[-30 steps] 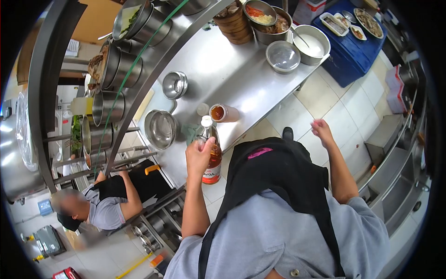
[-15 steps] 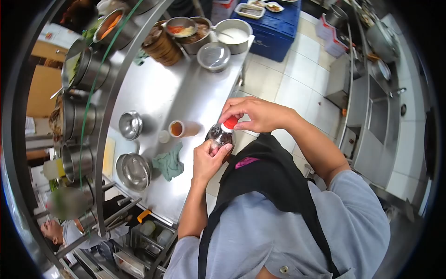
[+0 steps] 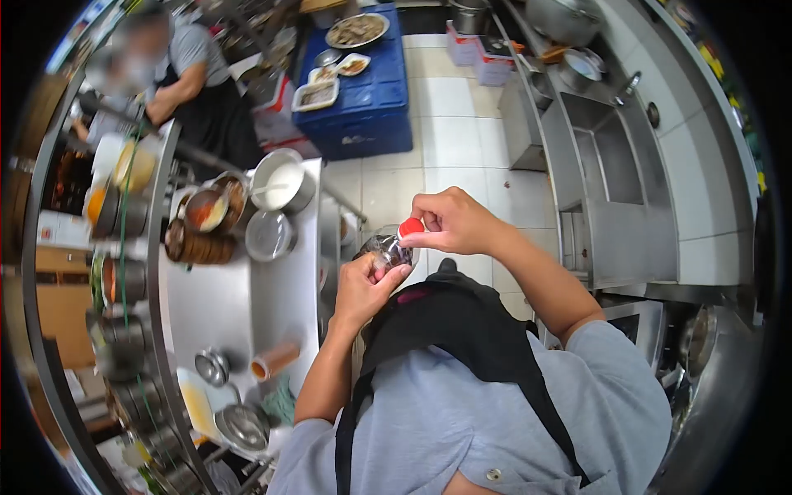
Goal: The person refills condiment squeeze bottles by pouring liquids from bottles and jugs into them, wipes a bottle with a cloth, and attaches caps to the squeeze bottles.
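A clear plastic bottle (image 3: 382,245) with dark contents is held in front of my apron, beside the steel table. My left hand (image 3: 361,287) is closed around its neck and shoulder. At its mouth is a red cap (image 3: 411,227) with a white lower edge. My right hand (image 3: 456,221) pinches this cap between thumb and bent fingers. Whether the cap is loose or still seated on the neck I cannot tell. The lower part of the bottle is hidden by my left hand and forearm.
On the steel table (image 3: 285,305) stand a pot of white liquid (image 3: 285,179), a lidded bowl (image 3: 270,235), an orange-brown container (image 3: 275,360), metal bowls (image 3: 242,425) and a green cloth (image 3: 280,402). Beyond are a blue chest (image 3: 363,111), another person (image 3: 194,78) and, rightward, a sink (image 3: 610,153).
My view has swung to the right, away from the table's near end. Both hands still hold the bottle and its cap, now over the floor. The other person has come into view at upper left.
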A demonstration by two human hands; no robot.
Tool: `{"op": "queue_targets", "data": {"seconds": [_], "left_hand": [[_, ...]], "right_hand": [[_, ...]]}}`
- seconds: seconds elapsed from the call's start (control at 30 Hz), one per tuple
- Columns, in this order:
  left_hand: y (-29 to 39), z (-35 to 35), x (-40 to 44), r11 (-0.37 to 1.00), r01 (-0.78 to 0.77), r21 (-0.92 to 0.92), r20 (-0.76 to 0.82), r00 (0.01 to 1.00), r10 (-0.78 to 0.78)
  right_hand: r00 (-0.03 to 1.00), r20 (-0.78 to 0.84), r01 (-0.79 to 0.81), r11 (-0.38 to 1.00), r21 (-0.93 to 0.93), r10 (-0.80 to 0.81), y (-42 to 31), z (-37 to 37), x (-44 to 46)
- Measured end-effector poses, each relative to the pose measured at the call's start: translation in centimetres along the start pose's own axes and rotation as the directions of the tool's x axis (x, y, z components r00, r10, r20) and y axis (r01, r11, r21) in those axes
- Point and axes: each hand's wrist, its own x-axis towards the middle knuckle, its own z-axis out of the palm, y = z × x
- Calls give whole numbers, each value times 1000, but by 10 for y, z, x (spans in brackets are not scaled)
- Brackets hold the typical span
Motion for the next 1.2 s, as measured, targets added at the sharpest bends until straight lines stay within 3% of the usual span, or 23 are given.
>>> {"op": "queue_targets", "data": {"seconds": [0.07,0.1,0.13,0.2,0.27,0.3,0.33,0.4,0.43,0.47,0.53,0.6,0.67,0.73,0.8,0.87,0.9,0.93,0.97,1.0,1.07,1.13,1.2], "left_hand": [[24,15,45,980,-152,129,44,988,147],[10,33,68,996,-89,-18,67,994,90],[19,42,86,993,-115,-21,88,989,116],[43,59,123,991,-126,-48,120,984,131],[71,78,158,980,-188,-69,135,971,196],[82,87,177,970,-225,-89,142,961,236],[87,94,196,968,-234,-89,141,959,245],[101,109,235,935,-319,-155,200,917,346],[106,118,253,938,-288,-192,251,910,331],[101,131,276,932,-308,-192,280,893,353],[111,151,320,916,-357,-183,321,859,399],[130,168,358,929,-277,-244,407,840,358],[138,189,403,933,-265,-244,459,816,352],[145,208,450,924,-289,-251,481,791,378],[167,215,488,916,-296,-272,510,763,398],[180,223,528,899,-339,-277,519,735,437],[186,225,552,881,-396,-260,551,688,472],[202,223,574,873,-407,-270,555,675,486],[219,220,594,885,-281,-372,597,657,460],[238,217,612,879,-143,-455,642,632,435],[272,215,647,855,-124,-503,682,551,481],[303,220,673,801,-89,-592,719,391,575],[346,221,683,731,-60,-679,693,276,666]], "right_hand": [[993,-118,-68,948,-312,33,26,-31,-5],[958,-259,45,956,-291,-124,26,-47,-8],[951,-284,28,951,-308,-120,35,-63,-11],[894,-384,214,973,-84,-230,61,-95,-14],[904,-428,-38,997,-64,7,70,-126,-22],[849,-525,-76,969,-236,-61,84,-136,-23],[790,-606,-68,968,-240,-95,96,-143,-21],[803,-595,-115,977,-182,-16,79,-171,-24],[749,-660,39,999,-39,-55,109,-173,-17],[830,-555,-53,985,-164,-47,124,-196,-20],[760,-649,-104,989,-102,13,127,-224,-17],[667,-742,-259,954,-148,66,147,-247,-11],[533,-830,-414,906,-88,163,154,-269,1],[353,-912,-418,907,47,210,176,-288,22],[218,-970,-483,876,-12,107,183,-313,46],[210,-928,-553,820,149,309,209,-339,55],[195,-935,-558,818,142,295,235,-348,55],[272,-934,-227,959,170,230,259,-358,54],[325,-935,135,972,193,141,282,-364,50],[312,-940,133,974,185,136,286,-369,51],[480,-845,-113,972,206,235,280,-376,57],[459,-859,-90,974,210,227,282,-383,82],[281,-949,-61,989,133,145,258,-409,109]]}}
